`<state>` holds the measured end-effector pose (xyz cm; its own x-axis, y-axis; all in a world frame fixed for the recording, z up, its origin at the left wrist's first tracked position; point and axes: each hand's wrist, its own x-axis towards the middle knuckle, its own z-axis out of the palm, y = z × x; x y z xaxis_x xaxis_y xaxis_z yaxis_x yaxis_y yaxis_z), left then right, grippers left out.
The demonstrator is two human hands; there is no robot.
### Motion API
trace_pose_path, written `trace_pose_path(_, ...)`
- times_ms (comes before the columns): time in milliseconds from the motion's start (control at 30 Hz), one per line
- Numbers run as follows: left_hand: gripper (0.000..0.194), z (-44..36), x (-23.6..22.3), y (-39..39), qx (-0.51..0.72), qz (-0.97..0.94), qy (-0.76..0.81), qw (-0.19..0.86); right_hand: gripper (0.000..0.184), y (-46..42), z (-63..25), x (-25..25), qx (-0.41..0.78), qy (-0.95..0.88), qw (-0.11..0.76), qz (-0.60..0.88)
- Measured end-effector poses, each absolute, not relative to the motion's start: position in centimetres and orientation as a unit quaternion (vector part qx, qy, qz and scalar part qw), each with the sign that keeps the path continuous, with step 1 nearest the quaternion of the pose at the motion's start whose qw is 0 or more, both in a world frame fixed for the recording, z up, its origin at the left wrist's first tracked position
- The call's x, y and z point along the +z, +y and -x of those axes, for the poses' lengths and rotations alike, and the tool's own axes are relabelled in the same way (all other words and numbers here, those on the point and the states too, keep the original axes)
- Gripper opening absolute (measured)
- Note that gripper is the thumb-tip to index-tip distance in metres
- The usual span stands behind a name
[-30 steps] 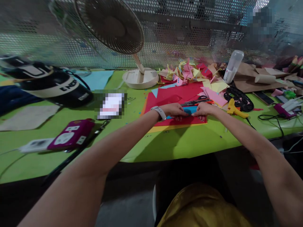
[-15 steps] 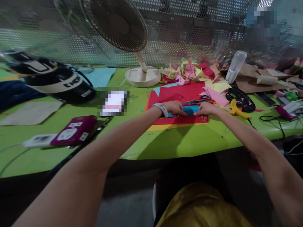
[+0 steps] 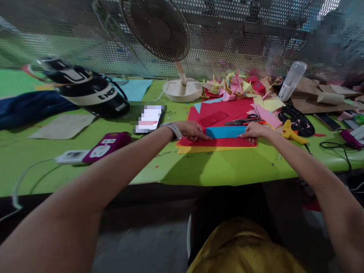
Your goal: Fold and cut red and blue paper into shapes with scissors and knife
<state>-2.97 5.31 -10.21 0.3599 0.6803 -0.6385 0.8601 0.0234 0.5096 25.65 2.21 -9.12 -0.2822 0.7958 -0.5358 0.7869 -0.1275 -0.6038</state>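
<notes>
A blue paper strip (image 3: 224, 132) lies flat across red paper sheets (image 3: 241, 143), which rest on yellow paper (image 3: 189, 150). My left hand (image 3: 192, 131) is closed at the strip's left end, its index finger stretched along the lower edge. The right end of the strip is pinched in my right hand (image 3: 254, 131), thumb and finger at its lower corner. Just behind the strip lie dark-bladed scissors (image 3: 243, 121) beside something orange. A yellow glue gun (image 3: 292, 132) sits to the right of my right hand.
Paper scraps (image 3: 236, 85) are heaped behind the red sheets. A fan (image 3: 183, 91) stands at the back. To the left are a black bottle (image 3: 96, 94), a phone (image 3: 149, 118) and a purple power strip (image 3: 108, 146). A black tape-like coil (image 3: 295, 120) lies right.
My left hand has slid left along the blue strip, away from the right hand, so more of the strip shows. The right hand keeps to its end. The view has shifted somewhat left.
</notes>
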Motion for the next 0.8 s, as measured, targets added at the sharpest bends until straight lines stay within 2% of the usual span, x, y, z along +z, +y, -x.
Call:
trace_pose_path(333,0.049,5.5,-10.7,5.8,-0.1,-0.675,0.568,0.46,0.046,2.2,-25.8,-9.0,0.46,-0.664,0.001,0.589)
trace_pose_path(567,0.052,5.5,-10.9,5.8,-0.094,-0.68,0.568,0.455,0.042,2.3,-29.0,-8.5,0.402,-0.668,-0.059,0.624)
trace_pose_path(800,0.049,5.5,-10.7,5.6,-0.095,-0.667,0.567,0.475,0.04,2.0,-31.9,-8.9,0.408,-0.638,-0.069,0.649)
